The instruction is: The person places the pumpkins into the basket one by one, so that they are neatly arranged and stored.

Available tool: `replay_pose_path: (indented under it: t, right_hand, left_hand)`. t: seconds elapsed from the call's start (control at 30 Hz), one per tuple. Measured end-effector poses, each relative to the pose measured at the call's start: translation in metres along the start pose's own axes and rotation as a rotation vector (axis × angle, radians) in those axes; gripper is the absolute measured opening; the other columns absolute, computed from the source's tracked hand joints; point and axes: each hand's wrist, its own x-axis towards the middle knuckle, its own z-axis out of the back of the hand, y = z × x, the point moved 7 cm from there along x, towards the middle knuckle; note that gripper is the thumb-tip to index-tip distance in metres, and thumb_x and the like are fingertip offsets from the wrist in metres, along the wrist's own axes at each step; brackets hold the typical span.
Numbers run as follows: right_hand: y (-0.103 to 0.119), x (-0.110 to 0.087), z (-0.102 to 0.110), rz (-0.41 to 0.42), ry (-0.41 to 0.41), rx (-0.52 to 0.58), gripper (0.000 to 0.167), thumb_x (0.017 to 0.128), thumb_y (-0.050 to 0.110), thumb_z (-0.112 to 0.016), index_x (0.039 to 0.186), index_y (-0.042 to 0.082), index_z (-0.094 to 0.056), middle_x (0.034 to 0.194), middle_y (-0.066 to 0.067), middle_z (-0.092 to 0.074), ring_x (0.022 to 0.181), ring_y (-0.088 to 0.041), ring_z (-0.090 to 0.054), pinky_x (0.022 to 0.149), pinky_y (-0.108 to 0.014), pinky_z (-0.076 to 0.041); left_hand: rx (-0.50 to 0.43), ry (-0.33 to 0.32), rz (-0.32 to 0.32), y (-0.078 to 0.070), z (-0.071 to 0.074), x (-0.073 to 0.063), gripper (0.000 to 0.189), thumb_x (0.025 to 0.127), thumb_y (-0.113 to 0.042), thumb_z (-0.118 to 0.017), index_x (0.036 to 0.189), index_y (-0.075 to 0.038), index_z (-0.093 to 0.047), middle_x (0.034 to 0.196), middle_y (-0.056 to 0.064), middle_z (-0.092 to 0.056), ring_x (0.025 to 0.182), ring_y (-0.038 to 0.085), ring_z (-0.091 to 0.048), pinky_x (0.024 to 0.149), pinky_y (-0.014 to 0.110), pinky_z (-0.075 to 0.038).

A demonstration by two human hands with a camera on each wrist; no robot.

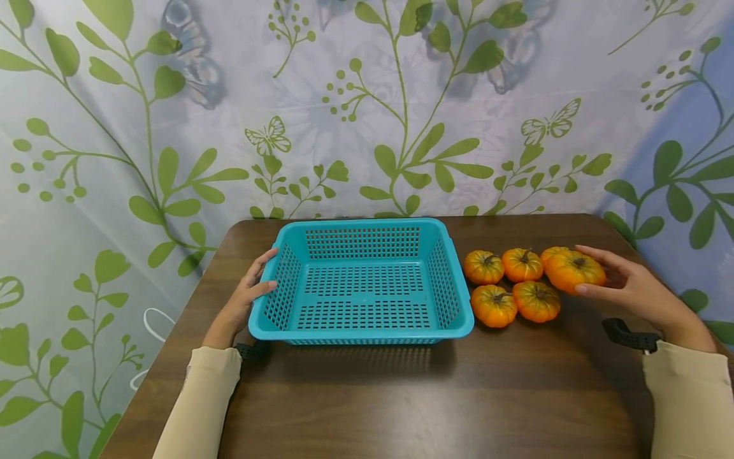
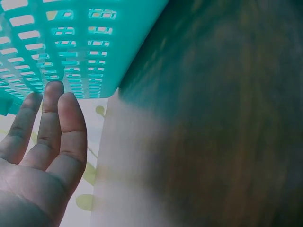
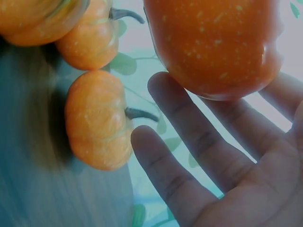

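Observation:
My right hand holds a small orange pumpkin between thumb and fingers, raised over the table. In the right wrist view the held pumpkin is smooth and speckled, with fingers alongside and below it. Several similar pumpkins with dark stems sit close together to its left, one partly hidden behind it. A turquoise plastic basket with perforated walls stands left of them, nothing inside. My left hand rests at its left side, thumb at the rim, fairly straight fingers against the outer wall.
The dark brown wooden table carries everything. Behind it hangs a pale curtain printed with green leaves and butterflies. A white cable loops down beside the table's left edge.

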Motion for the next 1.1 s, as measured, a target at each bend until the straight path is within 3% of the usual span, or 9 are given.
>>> replay_pose_path:
  t: [0.27,0.83,1.1]
  right_hand:
    - [0.010,0.007,-0.006,0.026,-0.011,0.006,0.080,0.099,-0.006,-0.071,0.168,0.021,-0.041,0.129,0.032,-0.057,0.106,0.009,-0.063,0.080,-0.013,-0.054]
    - [0.032,0.023,-0.021,0.096,0.017,0.005,0.082,0.098,-0.005,-0.072,0.169,0.016,-0.038,0.142,0.029,-0.047,0.110,0.010,-0.061,0.081,-0.014,-0.055]
    - [0.042,0.031,-0.031,0.121,0.053,0.050,0.081,0.098,-0.007,-0.071,0.169,0.013,-0.037,0.140,0.024,-0.053,0.110,0.005,-0.064,0.083,-0.017,-0.056]
  left_hand:
    - [0.017,0.004,-0.010,0.000,0.001,0.000,0.069,0.107,-0.010,-0.046,0.172,-0.022,-0.026,0.164,0.034,-0.027,0.125,0.015,-0.057,0.094,0.031,-0.057]
    - [-0.003,-0.004,-0.006,0.000,0.001,0.000,0.069,0.106,-0.010,-0.047,0.171,-0.023,-0.028,0.162,0.034,-0.029,0.124,0.016,-0.058,0.094,0.031,-0.057]
    - [0.022,-0.014,0.001,0.000,0.001,0.000,0.070,0.106,-0.011,-0.047,0.172,-0.020,-0.026,0.163,0.033,-0.029,0.125,0.016,-0.056,0.094,0.031,-0.056]
